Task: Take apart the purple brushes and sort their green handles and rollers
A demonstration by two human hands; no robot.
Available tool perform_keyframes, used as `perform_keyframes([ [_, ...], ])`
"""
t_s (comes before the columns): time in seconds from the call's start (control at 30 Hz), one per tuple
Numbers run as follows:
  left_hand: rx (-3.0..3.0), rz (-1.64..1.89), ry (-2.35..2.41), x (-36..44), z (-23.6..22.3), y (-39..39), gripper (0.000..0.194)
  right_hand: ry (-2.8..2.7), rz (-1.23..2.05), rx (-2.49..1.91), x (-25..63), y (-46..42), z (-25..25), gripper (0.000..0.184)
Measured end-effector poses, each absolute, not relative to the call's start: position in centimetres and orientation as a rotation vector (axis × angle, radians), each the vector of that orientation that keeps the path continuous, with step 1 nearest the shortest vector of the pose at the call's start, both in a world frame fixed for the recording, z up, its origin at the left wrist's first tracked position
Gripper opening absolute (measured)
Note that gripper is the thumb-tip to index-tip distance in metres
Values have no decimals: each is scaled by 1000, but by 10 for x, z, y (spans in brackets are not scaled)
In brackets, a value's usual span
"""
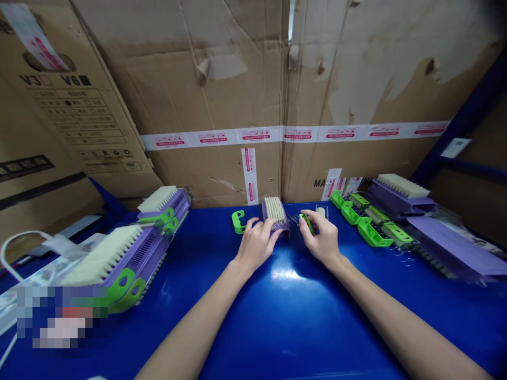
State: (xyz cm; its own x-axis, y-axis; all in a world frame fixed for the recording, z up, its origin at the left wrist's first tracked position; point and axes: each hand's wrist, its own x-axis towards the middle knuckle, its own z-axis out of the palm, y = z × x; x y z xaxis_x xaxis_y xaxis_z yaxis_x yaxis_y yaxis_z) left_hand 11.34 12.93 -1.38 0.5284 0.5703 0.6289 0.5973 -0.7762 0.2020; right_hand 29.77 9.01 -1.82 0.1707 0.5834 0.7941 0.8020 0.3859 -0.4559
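Note:
A purple brush with cream bristles (273, 207) lies at the back middle of the blue table. My left hand (256, 244) is closed on its near end, where fine metal springs show by the fingertips. Close by on the right, my right hand (322, 235) pinches a small yellow-green piece (307, 224) with a dark thin part pointing toward the brush. Its exact kind is partly hidden by the fingers. Left of the brush, a loose bright green handle (238, 221) rests on the table. A small clear container (321, 211) with something pale inside stands behind my right hand.
Purple brushes with green ends (137, 253) are stacked at left, beside a white power strip (59, 258). Green handles (372, 233) and more purple brush bodies (455, 243) lie at right. A cardboard wall (222, 95) closes the back of the blue table (285, 327).

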Motion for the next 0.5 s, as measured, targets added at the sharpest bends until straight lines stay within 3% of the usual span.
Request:
perform_keyframes([
  [0.5,-2655,-1019,-982,114,-10,126,26,-1544,-301,-1294,299,87,-16,24],
])
